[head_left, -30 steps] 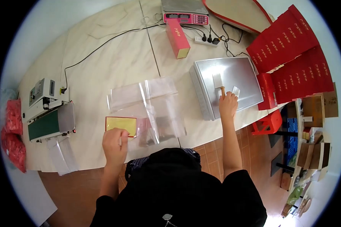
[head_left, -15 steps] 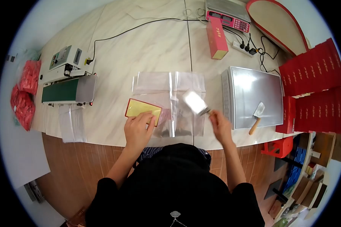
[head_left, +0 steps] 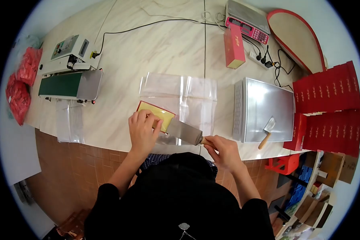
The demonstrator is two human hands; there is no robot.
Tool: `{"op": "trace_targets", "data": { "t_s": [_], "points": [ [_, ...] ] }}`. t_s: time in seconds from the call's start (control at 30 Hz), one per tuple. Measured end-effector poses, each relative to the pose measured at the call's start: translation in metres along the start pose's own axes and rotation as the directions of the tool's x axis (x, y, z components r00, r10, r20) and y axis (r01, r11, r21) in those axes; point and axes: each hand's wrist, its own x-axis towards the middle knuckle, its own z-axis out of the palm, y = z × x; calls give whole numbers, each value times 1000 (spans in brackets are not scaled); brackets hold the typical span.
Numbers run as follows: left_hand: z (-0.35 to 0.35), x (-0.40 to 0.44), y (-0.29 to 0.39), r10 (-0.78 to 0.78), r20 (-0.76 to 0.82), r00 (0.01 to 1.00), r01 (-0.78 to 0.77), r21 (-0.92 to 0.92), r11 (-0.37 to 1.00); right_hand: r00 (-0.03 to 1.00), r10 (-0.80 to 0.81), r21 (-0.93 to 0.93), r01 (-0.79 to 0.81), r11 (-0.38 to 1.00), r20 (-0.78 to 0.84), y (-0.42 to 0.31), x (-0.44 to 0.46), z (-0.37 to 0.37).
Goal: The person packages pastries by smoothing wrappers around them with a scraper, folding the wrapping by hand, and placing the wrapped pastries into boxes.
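Note:
My right hand point(head_left: 225, 153) is closed around the wooden handle of a scraper point(head_left: 185, 132). Its wide metal blade points left, and the blade's end is at the right side of a yellow box with red edges point(head_left: 158, 111). On the box's near side, the fingers of my left hand point(head_left: 142, 131) are bent and grip it, covering part of its top. Under the box and blade lie clear plastic bags point(head_left: 196, 88), flat on the marble-patterned table point(head_left: 156, 44).
At left stands a sealing machine point(head_left: 66, 82) with a green belt. To the right, a second scraper point(head_left: 267, 132) rests on a metal hot plate point(head_left: 270, 108) beside stacked red boxes point(head_left: 328, 90). A pink-fronted scale point(head_left: 248, 28) and a red box point(head_left: 234, 46) stand at the back.
My right hand has moved down and left, bringing the scraper blade from above the bags to the yellow box's right side. My left hand stays on the box. The view has shifted slightly.

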Motion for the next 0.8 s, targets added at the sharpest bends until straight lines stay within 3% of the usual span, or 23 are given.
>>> {"op": "trace_targets", "data": {
  "t_s": [0.17, 0.23, 0.27, 0.33, 0.53, 0.8],
  "points": [
    [-5, 7, -9, -61, -13, 998, 61, -10, 998, 1000, -18, -64, 19, 998, 25, -14, 12, 4],
    [-6, 11, -15, -132, -21, 991, 125, -195, 973, 999, -13, -77, 17, 997, 46, -17, 17, 8],
    [-8, 11, -19, -134, -23, 991, 127, -198, 972, 998, -6, -85, 11, 996, 62, -18, 20, 10],
    [-13, 12, -26, 5, 97, 995, 10, -160, 987, 998, -14, -85, 19, 996, 62, -20, 24, 13],
    [-10, 10, -34, 157, 27, 987, -147, -214, 966, 999, -35, -130, 38, 991, 21, -21, 39, 24],
    [0, 6, -41, 236, 24, 972, -224, -226, 948, 999, -43, -147, 41, 988, -8, -18, 47, 26]
  ]
}}
